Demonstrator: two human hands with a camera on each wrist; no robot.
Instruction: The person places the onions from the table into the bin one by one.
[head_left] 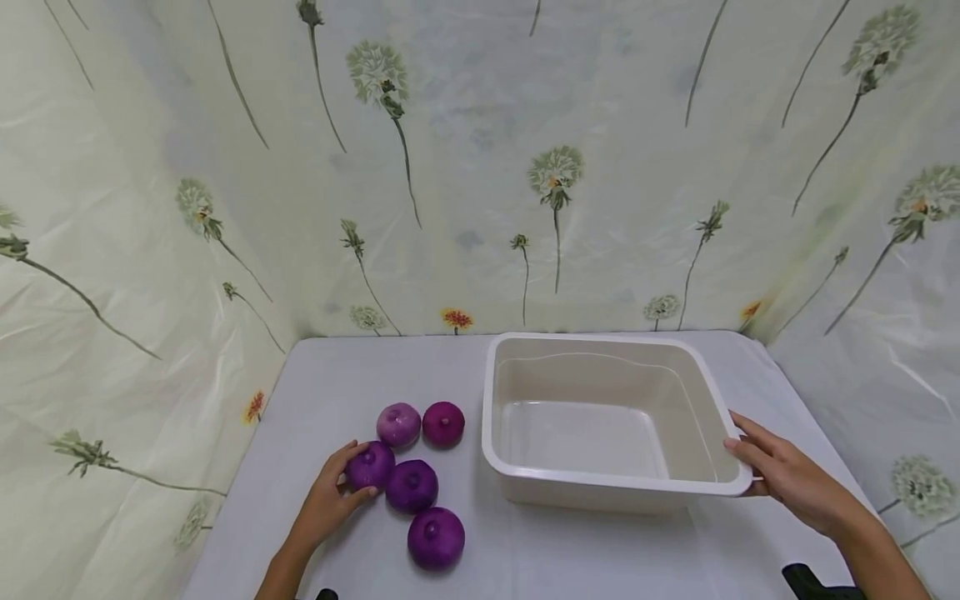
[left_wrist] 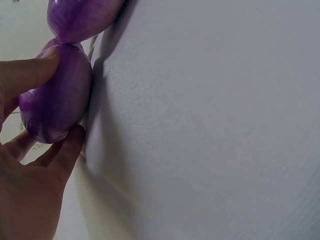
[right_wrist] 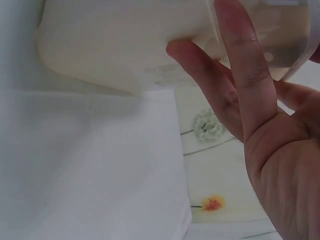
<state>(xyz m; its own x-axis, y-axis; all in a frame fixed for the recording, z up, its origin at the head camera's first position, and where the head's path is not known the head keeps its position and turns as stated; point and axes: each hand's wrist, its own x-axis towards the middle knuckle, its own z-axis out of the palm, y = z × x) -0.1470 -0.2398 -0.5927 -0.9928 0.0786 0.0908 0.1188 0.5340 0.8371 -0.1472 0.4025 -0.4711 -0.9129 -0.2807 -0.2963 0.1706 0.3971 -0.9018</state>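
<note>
"Black gear (head_left: 821,583) jutted into my feed beside the right forearm (head_left: 879,550)," I reported from the remote desk, "and a little farther in lay the nearest onion (head_left: 436,539), clear of both hands."

"What were they doing?" my partner asked.

"Left hand (head_left: 324,507) pinched a purple onion (head_left: 371,465), thumb on one side, fingers round the other. A darker onion (head_left: 412,487) sat against it. I couldn't tell whether the pinched one bore on the white tablecloth (head_left: 562,550) or hung just above it."

"And the right?"

"Right hand (head_left: 787,475) gripped the tub (head_left: 585,492) at its right end, thumb over the rim, fingers below. The tub stood to the right of all the onions; I couldn't judge whether its base lay flat."

"Which step did you make of it?"

"Taking hold of one onion while steadying the tub, I judged. The next move called for a firm pinch and a lift that wouldn't nudge the darker one, nor the pale onion (head_left: 398,426) and magenta onion (head_left: 443,425) just beyond."

"Anything farther off?"

"A dandelion-print sheet (head_left: 480,250), behind everything else."
</note>
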